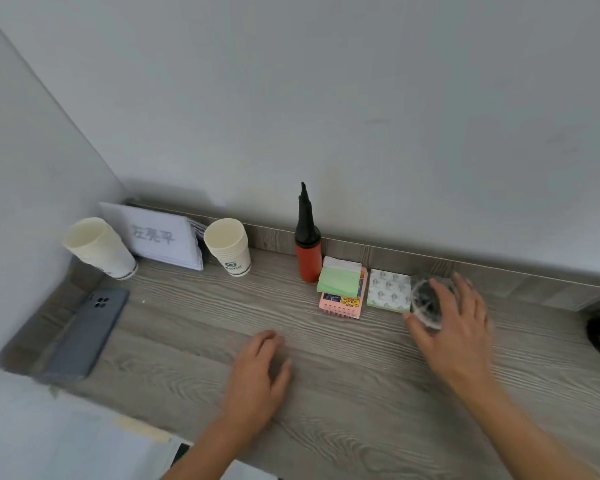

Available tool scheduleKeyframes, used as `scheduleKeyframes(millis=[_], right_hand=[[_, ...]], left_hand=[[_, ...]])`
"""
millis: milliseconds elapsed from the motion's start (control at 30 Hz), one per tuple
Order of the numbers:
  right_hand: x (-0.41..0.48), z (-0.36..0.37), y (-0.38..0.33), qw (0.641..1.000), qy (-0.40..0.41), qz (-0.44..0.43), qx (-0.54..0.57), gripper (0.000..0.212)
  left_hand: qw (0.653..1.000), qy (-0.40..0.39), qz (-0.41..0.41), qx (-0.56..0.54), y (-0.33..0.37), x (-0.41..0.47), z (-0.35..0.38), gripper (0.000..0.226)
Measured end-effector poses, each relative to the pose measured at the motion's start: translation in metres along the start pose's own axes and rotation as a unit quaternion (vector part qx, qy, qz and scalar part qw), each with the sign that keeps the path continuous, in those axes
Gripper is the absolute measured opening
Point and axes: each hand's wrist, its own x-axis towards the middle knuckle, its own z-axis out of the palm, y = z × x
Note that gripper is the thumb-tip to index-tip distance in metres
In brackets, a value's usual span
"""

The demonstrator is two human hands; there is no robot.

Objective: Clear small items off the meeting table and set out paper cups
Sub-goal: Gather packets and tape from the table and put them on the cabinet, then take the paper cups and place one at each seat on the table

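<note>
Clearing judged barely begun: clear container (426, 301) gripped by right hand (461, 329); left hand (257, 375) laid flat, empty. Pump (307, 245), notepads (342, 287), phone (87, 332) uncleared; cup stacks (227, 245) not yet set out.

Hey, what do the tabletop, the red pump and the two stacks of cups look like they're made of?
Tabletop: matte grey wood-grain, probably laminate; the grain looks printed. Red pump: smooth, likely plastic, faint sheen, black nozzle. Upright cup stack and leaning cup stack: matte cream paper, thin walls.
</note>
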Motion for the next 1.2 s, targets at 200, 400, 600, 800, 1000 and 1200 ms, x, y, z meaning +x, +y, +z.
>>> scheduleKeyframes(millis=[200, 400, 600, 800, 1000, 1200], right_hand=[[-0.059, 0.006, -0.07, 0.987, -0.122, -0.099, 0.042, 0.05], [-0.119, 0.043, -0.143, 0.988, -0.139, -0.059, -0.042, 0.052], [-0.139, 0.062, -0.167, 0.994, -0.1, 0.002, -0.052, 0.054], [-0.136, 0.07, -0.169, 0.989, -0.123, 0.012, -0.076, 0.054], [-0.14, 0.072, -0.17, 0.991, -0.126, 0.029, -0.042, 0.061], [-0.148, 0.01, -0.194, 0.906, 0.063, 0.201, 0.367, 0.01]], left_hand=[[0.942, 0.108, -0.24, -0.209, -0.05, 0.078, -0.047, 0.069], [0.938, 0.063, -0.181, -0.289, -0.071, 0.14, -0.061, 0.072], [0.93, 0.077, -0.142, -0.33, -0.074, 0.168, -0.057, 0.073], [0.936, 0.066, -0.081, -0.336, -0.077, 0.166, -0.054, 0.069], [0.943, -0.068, 0.145, -0.293, -0.067, 0.119, -0.072, 0.087], [0.908, -0.13, 0.355, -0.18, -0.041, 0.072, -0.091, 0.088]])
